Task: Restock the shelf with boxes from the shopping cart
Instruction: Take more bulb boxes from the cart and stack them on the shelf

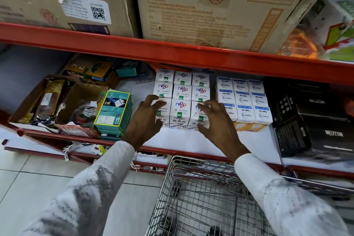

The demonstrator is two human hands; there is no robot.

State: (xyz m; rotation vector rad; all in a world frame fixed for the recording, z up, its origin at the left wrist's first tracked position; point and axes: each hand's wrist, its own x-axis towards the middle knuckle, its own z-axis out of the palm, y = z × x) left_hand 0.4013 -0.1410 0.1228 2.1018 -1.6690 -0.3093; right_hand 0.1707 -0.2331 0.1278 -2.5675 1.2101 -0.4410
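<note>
Now both arms fwd — left hand (pixel 146 119) & right hand (pixel 216 120) splayed open, flanking Nippo boxes (pixel 179 110).

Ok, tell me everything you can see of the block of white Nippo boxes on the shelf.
The Nippo boxes are small white cartons with a purple-and-red logo and green QC stickers, packed three by three, tops facing up, on the white shelf under the red beam. Wipro boxes sit right beside them. The left hand rests on the front-left carton, the right hand on the front-right one, fingers spread.
</note>
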